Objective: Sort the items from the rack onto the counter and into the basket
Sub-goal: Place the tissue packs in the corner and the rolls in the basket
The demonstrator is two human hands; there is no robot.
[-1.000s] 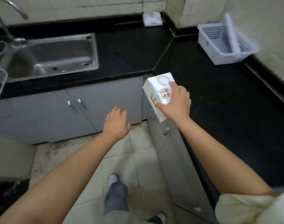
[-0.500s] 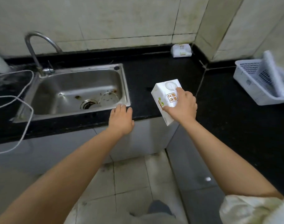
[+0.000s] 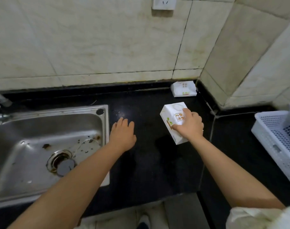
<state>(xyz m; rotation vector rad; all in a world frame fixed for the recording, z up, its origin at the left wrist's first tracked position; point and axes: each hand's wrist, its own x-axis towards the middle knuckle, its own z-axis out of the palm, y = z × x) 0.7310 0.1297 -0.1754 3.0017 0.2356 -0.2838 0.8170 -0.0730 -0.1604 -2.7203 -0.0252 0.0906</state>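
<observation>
Black counter (image 3: 141, 162) runs along a tiled wall (image 3: 91, 47), with a steel sink (image 3: 41, 146) set in at left. My right hand (image 3: 188, 126) grips a white pack (image 3: 172, 116) from above, fingers curled over its top face and thumb on the near side; the pack sits tilted over the counter, and I cannot tell whether it touches. My left hand (image 3: 122, 134) hovers flat, fingers straight and holding nothing, just right of the sink rim. Second pack (image 3: 184, 89) lies against the wall in the corner. White basket (image 3: 273, 146) stands at far right on the counter. Socket (image 3: 164, 3) is on the wall above.
</observation>
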